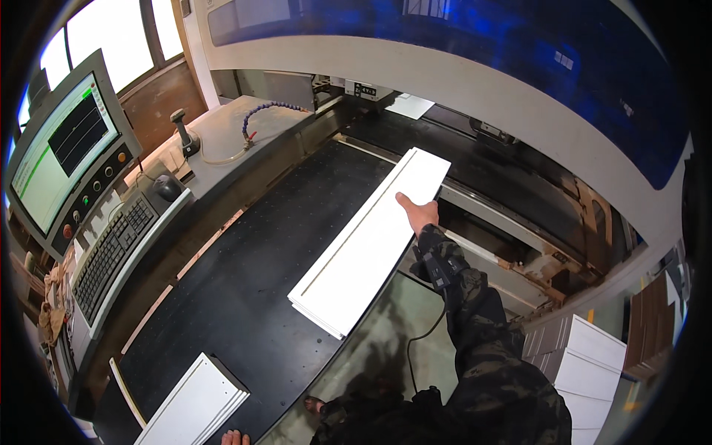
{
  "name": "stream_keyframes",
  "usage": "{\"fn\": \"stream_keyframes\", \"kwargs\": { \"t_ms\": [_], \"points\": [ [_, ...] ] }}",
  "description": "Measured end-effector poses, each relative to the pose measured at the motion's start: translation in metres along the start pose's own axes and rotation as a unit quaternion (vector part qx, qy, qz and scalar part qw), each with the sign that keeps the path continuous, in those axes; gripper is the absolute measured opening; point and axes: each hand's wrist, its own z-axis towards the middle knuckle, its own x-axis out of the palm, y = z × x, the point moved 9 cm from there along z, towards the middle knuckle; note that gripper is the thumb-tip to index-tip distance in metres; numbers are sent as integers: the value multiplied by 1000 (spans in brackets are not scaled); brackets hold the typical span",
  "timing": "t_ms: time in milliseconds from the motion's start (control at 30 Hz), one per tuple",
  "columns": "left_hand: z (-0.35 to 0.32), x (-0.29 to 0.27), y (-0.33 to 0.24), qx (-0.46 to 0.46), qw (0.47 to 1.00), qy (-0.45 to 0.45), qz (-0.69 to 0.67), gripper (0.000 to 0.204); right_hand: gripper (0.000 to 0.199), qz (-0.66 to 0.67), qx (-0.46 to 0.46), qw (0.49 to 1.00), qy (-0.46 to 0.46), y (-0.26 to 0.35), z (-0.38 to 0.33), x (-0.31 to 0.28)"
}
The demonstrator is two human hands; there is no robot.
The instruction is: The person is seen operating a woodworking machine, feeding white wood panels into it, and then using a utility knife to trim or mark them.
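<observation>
A long white panel [371,241] with a narrow groove along its left side lies on the black machine table [245,252]; its near end shows at least two layers. My right hand [420,214] grips its right long edge toward the far end, thumb on top, the other fingers partly hidden. At the bottom edge, only the fingertips of my left hand [236,438] show, laid on the table's near edge beside a stack of white panels [194,400]. Nothing shows in those fingers; the rest of that hand is out of the picture.
A monitor [67,148], keyboard [115,256] and mouse [167,188] stand at the left, near a handheld scanner [184,133]. A machine hood [445,55] spans the far side. More white panels [582,371] are stacked at the lower right. A cable [410,356] hangs below my right arm.
</observation>
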Motion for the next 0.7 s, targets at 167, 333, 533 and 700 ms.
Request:
{"fn": "stream_keyframes", "kwargs": {
  "t_ms": [167,333,533,700],
  "points": [
    [3,-1,-2,7,1000,-3,-2,57,108,-12,-2,1000,4,5,-1,-6],
    [6,-3,-4,10,1000,-12,6,57,63,-36,8,998,-51,4,-3,-12],
    [3,-4,-5,2,1000,-9,15,56,65,-29,27,998,-40,11,-13,-6],
    [2,5,-1,-7,1000,6,9,57,64,-19,23,999,-41,12,-12,-10]
  ]
}}
